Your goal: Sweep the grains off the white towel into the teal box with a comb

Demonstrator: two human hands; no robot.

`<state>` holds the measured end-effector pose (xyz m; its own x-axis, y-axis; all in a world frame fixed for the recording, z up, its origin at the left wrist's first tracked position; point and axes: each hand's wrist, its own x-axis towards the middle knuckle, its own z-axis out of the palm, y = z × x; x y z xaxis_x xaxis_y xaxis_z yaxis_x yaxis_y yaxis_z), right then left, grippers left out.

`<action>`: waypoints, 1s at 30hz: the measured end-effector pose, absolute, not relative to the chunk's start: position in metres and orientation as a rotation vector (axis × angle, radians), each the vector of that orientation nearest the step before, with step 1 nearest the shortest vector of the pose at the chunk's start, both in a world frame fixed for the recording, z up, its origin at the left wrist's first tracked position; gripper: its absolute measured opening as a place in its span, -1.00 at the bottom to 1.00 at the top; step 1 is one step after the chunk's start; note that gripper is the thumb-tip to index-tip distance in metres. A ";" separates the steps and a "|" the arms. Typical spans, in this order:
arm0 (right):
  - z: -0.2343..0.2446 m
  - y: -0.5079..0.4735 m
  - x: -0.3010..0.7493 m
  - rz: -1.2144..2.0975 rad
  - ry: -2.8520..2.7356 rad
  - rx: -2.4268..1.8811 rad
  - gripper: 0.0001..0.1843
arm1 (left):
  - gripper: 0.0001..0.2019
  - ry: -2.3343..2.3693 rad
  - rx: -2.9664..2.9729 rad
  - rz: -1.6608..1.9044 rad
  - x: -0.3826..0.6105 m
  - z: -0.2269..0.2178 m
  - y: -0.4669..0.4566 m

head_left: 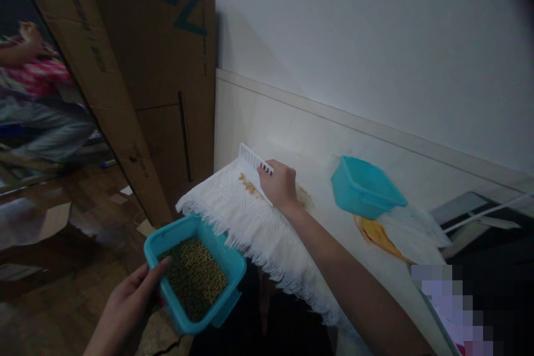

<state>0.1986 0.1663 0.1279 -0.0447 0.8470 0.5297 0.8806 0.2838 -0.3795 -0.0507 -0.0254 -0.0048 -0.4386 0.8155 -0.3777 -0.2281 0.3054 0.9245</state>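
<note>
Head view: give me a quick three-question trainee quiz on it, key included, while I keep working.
1. Multiple choice. The left hand grips: A) a glass jar; B) a turquoise rectangular tub of green and yellowish grains; C) a metal spoon.
2. True or false: the right hand holds a white, flat, slotted tool.
3. Open. On what do the loose yellowish grains beside that tool lie?

Key: 1. B. 2. True. 3. On the white, textured, fringed cloth.
</note>
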 end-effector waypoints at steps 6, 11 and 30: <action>0.133 0.158 0.202 0.000 -1.942 -1.523 -0.78 | -0.45 1.496 0.482 1.279 -0.060 -0.004 -0.025; 0.137 0.153 0.203 0.019 -2.062 -1.471 -0.70 | -0.48 1.503 0.478 1.296 -0.060 -0.007 -0.025; 0.127 0.151 0.198 0.027 -2.079 -1.356 -0.70 | -0.51 1.490 0.500 1.313 -0.058 -0.003 -0.027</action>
